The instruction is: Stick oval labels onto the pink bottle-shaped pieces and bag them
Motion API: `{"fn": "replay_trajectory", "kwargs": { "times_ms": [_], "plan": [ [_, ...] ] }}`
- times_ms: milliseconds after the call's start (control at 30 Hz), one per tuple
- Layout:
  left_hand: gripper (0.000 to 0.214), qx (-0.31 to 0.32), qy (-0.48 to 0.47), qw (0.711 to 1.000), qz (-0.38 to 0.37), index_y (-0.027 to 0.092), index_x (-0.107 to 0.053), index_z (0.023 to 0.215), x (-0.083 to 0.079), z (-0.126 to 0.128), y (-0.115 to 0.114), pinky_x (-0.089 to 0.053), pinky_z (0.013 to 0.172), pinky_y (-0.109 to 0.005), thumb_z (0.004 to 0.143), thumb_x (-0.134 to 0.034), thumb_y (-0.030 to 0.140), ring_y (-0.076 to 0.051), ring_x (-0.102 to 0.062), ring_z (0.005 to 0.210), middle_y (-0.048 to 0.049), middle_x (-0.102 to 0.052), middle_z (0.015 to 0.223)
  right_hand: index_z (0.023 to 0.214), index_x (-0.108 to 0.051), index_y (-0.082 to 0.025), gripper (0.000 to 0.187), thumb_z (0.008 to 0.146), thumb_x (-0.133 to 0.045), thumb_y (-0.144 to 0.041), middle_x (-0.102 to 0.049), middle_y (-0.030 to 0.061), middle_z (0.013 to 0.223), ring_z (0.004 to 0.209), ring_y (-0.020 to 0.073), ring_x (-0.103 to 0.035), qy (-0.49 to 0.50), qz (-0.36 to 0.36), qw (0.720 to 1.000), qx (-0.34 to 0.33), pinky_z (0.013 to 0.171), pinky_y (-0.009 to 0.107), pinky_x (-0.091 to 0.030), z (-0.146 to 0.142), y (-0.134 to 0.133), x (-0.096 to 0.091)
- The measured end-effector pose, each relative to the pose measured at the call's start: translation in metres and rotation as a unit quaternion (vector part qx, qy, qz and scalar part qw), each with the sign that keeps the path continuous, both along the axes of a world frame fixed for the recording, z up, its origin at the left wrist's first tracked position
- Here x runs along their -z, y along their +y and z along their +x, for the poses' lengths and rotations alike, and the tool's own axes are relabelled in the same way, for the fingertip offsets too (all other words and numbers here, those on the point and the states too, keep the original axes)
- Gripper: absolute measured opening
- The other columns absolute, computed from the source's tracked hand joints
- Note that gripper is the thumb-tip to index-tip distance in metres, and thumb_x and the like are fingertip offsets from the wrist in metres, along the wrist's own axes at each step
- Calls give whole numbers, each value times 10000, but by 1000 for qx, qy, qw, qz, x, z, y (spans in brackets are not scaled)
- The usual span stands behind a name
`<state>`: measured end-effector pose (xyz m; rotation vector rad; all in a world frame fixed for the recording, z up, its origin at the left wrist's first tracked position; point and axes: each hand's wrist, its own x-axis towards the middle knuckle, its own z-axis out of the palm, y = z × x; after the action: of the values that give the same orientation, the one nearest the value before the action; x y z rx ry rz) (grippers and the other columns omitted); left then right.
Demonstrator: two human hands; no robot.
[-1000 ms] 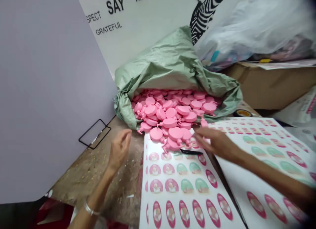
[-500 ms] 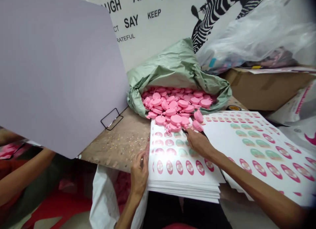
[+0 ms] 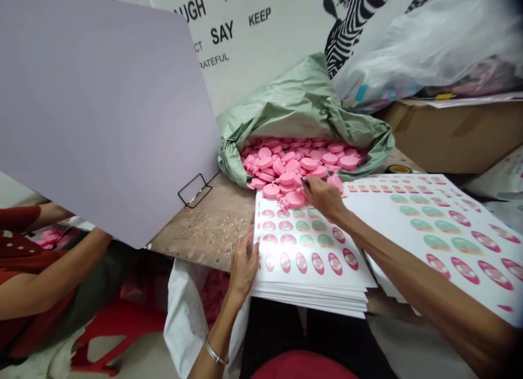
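Observation:
A stack of white sticker sheets (image 3: 327, 275) with pink and green oval stickers lies at the table's near edge. My left hand (image 3: 244, 264) rests on the stack's left edge, fingers curled against it. My right hand (image 3: 324, 196) reaches over the far end of the stack, fingers pinched on a thin dark object (image 3: 304, 183) that I cannot make out. It is right beside the pink plastic caps (image 3: 298, 164) that spill from an open green bag (image 3: 302, 104) onto the sheets.
A second spread of sticker sheets (image 3: 441, 232) lies to the right. A large lilac board (image 3: 102, 107) stands at left on a wire stand (image 3: 195, 189). Another person's arm (image 3: 53, 275) in red is at lower left. A cardboard box (image 3: 453, 134) and clear plastic bag (image 3: 425, 47) are behind.
My right hand has moved farther away, from the sheet's middle up to the pink caps. My left hand has stayed on the stack's left edge. The view shifted slightly.

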<state>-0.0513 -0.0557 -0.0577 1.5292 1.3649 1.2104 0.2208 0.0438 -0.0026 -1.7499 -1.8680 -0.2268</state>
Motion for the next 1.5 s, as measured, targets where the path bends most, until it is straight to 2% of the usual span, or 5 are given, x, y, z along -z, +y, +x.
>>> {"fn": "replay_trajectory", "kwargs": {
  "times_ms": [133,367,667,1000,1500],
  "plan": [
    [450,-25,79,990,116,196,-593,1241,-34,11,3,-292,1119,-443,817,-649,335,-281,-457,1289,-151,-551,1336,782,-555,-176,309,874,-492,-464,-513,11,607,520,121,-417,265,-34,963,-33,492,260,-280,-3,-25,-39],
    [511,114,27,982,149,232,-580,1295,-60,58,13,-295,1134,-424,790,-647,196,-290,-445,1315,-113,-550,1356,625,-347,-215,498,652,-732,-530,-302,-100,518,456,29,-143,634,-377,642,-206,421,208,-131,-49,-61,-47],
    [486,57,-382,886,-256,128,-604,1113,-44,26,28,-586,646,-318,796,-655,493,-178,-683,686,-109,-712,935,865,-565,-213,305,886,-457,-497,-568,28,765,707,166,-526,346,-208,912,-77,616,295,-420,4,-81,0],
    [494,104,-531,753,-374,73,-529,1225,-38,33,35,-564,819,-410,847,-553,390,-280,-699,930,-206,-685,1105,1019,-608,-240,318,895,-471,-499,-667,59,933,804,205,-618,347,-209,913,-46,679,316,-514,2,-104,32],
    [435,5,-452,825,-339,88,-539,1132,-15,39,36,-555,910,-429,764,-729,220,-274,-708,931,-159,-722,975,877,-608,-183,406,928,-337,-481,-654,69,808,719,194,-571,263,-202,937,-110,664,322,-462,-5,35,31]
  ]
}}
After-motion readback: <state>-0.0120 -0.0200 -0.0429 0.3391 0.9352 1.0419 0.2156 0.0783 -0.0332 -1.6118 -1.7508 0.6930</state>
